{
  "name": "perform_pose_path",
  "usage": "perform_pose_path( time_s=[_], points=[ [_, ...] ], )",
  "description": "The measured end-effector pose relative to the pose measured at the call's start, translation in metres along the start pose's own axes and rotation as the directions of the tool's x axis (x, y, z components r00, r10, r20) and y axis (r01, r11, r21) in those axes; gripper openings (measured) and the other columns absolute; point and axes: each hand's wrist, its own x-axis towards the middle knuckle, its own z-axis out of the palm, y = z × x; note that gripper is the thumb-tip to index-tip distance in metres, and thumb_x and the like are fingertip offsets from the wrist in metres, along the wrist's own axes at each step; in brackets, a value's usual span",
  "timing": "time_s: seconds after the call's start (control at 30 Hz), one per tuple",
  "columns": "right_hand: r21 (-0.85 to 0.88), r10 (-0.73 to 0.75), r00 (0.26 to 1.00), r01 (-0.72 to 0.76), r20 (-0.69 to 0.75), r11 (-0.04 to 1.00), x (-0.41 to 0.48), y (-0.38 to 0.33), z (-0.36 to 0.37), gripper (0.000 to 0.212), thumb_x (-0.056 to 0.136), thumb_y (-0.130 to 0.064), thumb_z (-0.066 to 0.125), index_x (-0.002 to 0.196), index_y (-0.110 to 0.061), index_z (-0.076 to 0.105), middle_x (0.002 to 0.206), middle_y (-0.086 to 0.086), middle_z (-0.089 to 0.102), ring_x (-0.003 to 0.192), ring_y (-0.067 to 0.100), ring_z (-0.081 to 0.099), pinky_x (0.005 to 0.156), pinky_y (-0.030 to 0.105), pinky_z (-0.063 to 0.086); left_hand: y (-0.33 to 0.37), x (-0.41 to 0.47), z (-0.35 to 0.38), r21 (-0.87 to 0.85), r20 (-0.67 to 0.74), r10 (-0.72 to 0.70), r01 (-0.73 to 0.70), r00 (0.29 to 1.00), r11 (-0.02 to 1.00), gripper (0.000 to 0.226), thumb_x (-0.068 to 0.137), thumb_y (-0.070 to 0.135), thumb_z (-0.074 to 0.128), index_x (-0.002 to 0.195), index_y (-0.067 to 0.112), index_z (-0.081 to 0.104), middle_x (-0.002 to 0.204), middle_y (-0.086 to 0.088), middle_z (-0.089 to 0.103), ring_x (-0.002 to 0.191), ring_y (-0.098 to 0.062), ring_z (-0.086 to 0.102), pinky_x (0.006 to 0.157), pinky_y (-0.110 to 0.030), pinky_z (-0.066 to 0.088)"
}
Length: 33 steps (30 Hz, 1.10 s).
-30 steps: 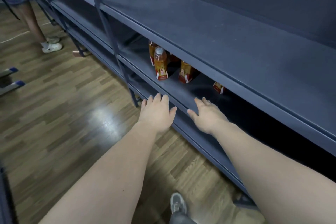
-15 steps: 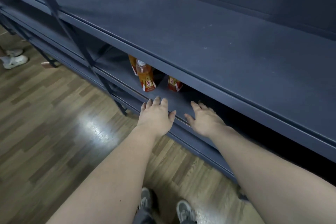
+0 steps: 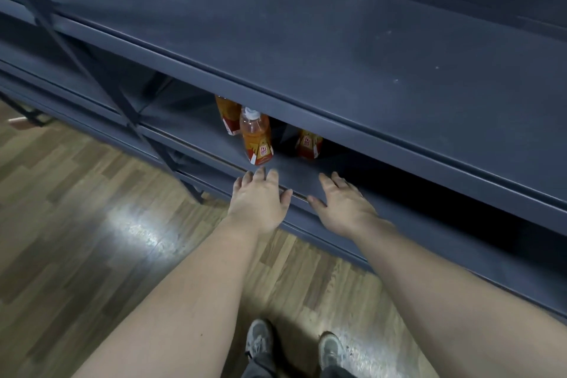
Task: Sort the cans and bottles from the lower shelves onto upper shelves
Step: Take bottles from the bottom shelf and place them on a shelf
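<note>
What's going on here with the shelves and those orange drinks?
A person reaches both hands toward a lower shelf. The left hand and right hand are open, holding nothing, at its front edge. The front bottle stands just beyond the left fingers, a second bottle behind it, a third bottle to its right. None is on the upper shelf yet.

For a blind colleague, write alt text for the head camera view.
A person's open left hand and right hand reach toward orange plastic drink bottles on a dark blue metal lower shelf, above a wooden plank floor.
</note>
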Motion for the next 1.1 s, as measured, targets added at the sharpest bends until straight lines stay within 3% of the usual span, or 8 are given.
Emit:
perform_pose_path(
  time_s=[0.27, 0.37, 0.43, 0.57, 0.7, 0.8, 0.93, 1.1],
  points=[
    [-0.003, -0.018, 0.997, 0.017, -0.080, 1.000, 0.038, 0.002, 0.020, 0.068, 0.103, -0.053, 0.036, 0.159, -0.021, 0.013, 0.166, 0.010, 0.010, 0.152, 0.030, 0.012, 0.123, 0.042, 0.014, -0.015, 0.031, 0.027, 0.025, -0.107, 0.075, -0.073, 0.991, 0.997, 0.064, 0.103, 0.051, 0.036, 0.155, 0.014, 0.027, 0.161, -0.012, 0.030, 0.147, -0.034, 0.027, 0.122, -0.050, 0.021],
    [-0.028, -0.062, 0.972, 0.058, -0.225, 0.998, 0.059, 0.008, 0.036, 0.065, 0.103, -0.052, 0.037, 0.157, -0.021, 0.019, 0.162, 0.011, 0.024, 0.145, 0.033, 0.026, 0.119, 0.044, 0.024, -0.024, 0.049, 0.047, 0.041, -0.194, 0.103, -0.096, 0.976, 0.995, 0.063, 0.103, 0.050, 0.036, 0.154, 0.015, 0.028, 0.161, -0.010, 0.031, 0.148, -0.032, 0.027, 0.123, -0.048, 0.019],
    [-0.030, -0.057, 0.927, 0.049, -0.371, 0.998, 0.073, 0.013, 0.046, 0.063, 0.101, -0.050, 0.042, 0.154, -0.019, 0.026, 0.150, 0.012, 0.039, 0.135, 0.033, 0.038, 0.111, 0.043, 0.035, -0.030, 0.055, 0.061, 0.038, -0.271, 0.097, -0.091, 0.958, 0.995, 0.057, 0.102, 0.049, 0.038, 0.147, 0.014, 0.038, 0.151, -0.011, 0.043, 0.141, -0.031, 0.037, 0.120, -0.046, 0.027],
    [0.147, 0.058, 0.808, 0.035, -0.587, 0.989, 0.106, 0.022, 0.060, 0.073, 0.097, -0.050, 0.053, 0.151, -0.009, 0.026, 0.144, 0.015, 0.041, 0.132, 0.033, 0.039, 0.103, 0.044, 0.041, -0.041, 0.071, 0.084, -0.206, -0.508, -0.080, -0.031, 0.858, 0.978, 0.047, 0.099, 0.047, 0.049, 0.132, 0.013, 0.046, 0.127, -0.008, 0.053, 0.118, -0.026, 0.050, 0.100, -0.039, 0.045],
    [0.301, 0.109, 0.734, 0.135, -0.671, 0.944, 0.143, 0.023, 0.068, 0.091, 0.091, -0.053, 0.062, 0.155, -0.008, 0.016, 0.150, 0.016, 0.034, 0.137, 0.036, 0.036, 0.103, 0.047, 0.042, -0.048, 0.100, 0.099, -0.419, -0.663, -0.216, -0.116, 0.717, 0.901, 0.066, 0.092, 0.047, 0.064, 0.141, 0.013, 0.037, 0.135, -0.008, 0.046, 0.123, -0.026, 0.047, 0.099, -0.042, 0.048],
    [0.419, 0.139, 0.709, 0.236, -0.691, 0.877, 0.167, 0.019, 0.072, 0.099, 0.085, -0.056, 0.069, 0.156, -0.013, 0.015, 0.152, 0.012, 0.035, 0.139, 0.034, 0.036, 0.106, 0.047, 0.042, -0.047, 0.122, 0.103, -0.553, -0.678, -0.305, -0.192, 0.668, 0.811, 0.085, 0.089, 0.048, 0.069, 0.152, 0.013, 0.024, 0.146, -0.009, 0.040, 0.133, -0.026, 0.042, 0.106, -0.044, 0.045],
    [0.506, 0.166, 0.662, 0.362, -0.730, 0.783, 0.191, 0.015, 0.072, 0.105, 0.074, -0.059, 0.076, 0.153, -0.022, 0.017, 0.143, 0.005, 0.045, 0.129, 0.029, 0.048, 0.101, 0.050, 0.049, -0.048, 0.150, 0.106, -0.632, -0.690, -0.343, -0.300, 0.638, 0.714, 0.098, 0.081, 0.051, 0.076, 0.154, 0.022, 0.017, 0.147, -0.009, 0.040, 0.132, -0.028, 0.048, 0.106, -0.050, 0.046],
    [0.498, 0.162, 0.612, 0.431, -0.774, 0.753, 0.202, 0.008, 0.065, 0.105, 0.075, -0.050, 0.080, 0.153, -0.019, 0.016, 0.143, 0.005, 0.044, 0.127, 0.028, 0.050, 0.102, 0.049, 0.048, -0.041, 0.162, 0.105, -0.603, -0.742, -0.344, -0.348, 0.576, 0.718, 0.096, 0.080, 0.044, 0.081, 0.150, 0.018, 0.020, 0.140, -0.010, 0.046, 0.126, -0.029, 0.051, 0.104, -0.049, 0.048]
  ],
)
